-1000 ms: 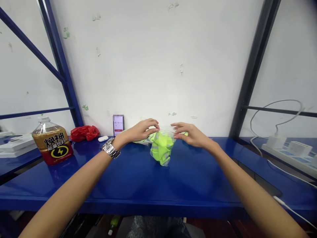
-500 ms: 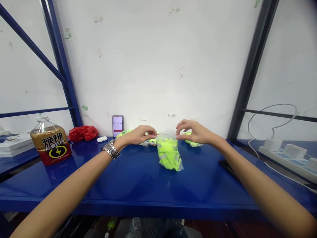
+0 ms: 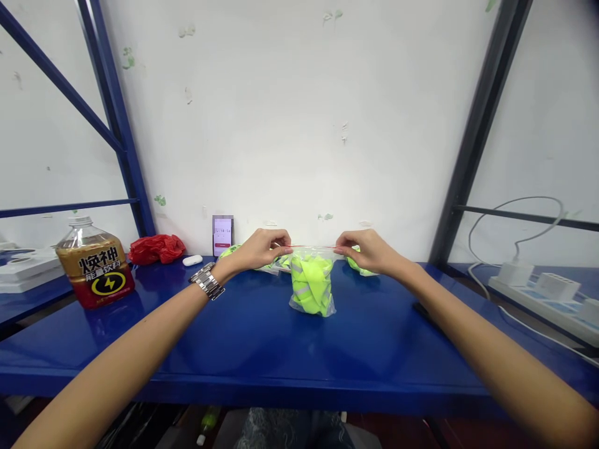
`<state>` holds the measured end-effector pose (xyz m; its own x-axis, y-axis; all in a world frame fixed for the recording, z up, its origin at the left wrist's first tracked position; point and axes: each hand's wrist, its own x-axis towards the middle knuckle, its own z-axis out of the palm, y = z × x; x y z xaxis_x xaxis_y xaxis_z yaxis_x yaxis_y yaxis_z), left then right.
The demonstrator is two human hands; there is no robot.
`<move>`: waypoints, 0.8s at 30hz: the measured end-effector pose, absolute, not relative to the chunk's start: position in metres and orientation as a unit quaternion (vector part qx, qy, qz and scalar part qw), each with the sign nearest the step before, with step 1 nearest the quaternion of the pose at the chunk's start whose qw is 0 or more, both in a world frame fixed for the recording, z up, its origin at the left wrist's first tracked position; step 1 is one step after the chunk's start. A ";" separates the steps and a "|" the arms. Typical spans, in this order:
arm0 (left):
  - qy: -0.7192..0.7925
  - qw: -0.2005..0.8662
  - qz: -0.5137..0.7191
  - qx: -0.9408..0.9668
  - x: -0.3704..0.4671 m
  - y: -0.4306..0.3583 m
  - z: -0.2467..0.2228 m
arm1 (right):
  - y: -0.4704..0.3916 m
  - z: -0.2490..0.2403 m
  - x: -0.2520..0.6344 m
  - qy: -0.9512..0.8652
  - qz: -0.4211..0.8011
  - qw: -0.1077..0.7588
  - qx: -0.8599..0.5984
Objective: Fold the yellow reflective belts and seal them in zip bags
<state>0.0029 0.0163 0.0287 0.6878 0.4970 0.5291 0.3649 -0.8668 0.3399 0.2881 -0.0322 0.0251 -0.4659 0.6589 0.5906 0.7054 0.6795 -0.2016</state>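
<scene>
A clear zip bag [image 3: 312, 287] hangs upright over the blue table, with a folded neon-yellow reflective vest [image 3: 314, 280] inside it. Its red zip strip runs straight across the top between my hands. My left hand [image 3: 266, 247], with a metal watch on the wrist, pinches the strip's left corner between thumb and finger. At the opposite corner my right hand [image 3: 362, 248] pinches the strip the same way. Behind my hands, more bagged neon-yellow items [image 3: 360, 265] lie partly hidden near the wall.
On the left stand a large drink bottle [image 3: 96, 265] and a crumpled red plastic bag [image 3: 156, 249]. A phone [image 3: 223, 236] leans against the wall by a small white case [image 3: 192, 260]. A power strip [image 3: 547, 293] with cables sits right, and a dark flat object lies under my right forearm.
My right hand's fingers have closed in on the zip strip's corner. The bag has shifted slightly left and up and now hangs straighter, its top strip pulled taut.
</scene>
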 end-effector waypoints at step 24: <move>0.241 -0.062 0.284 0.926 -0.001 0.006 0.017 | -0.045 0.011 0.278 -0.867 -0.043 0.312 -0.385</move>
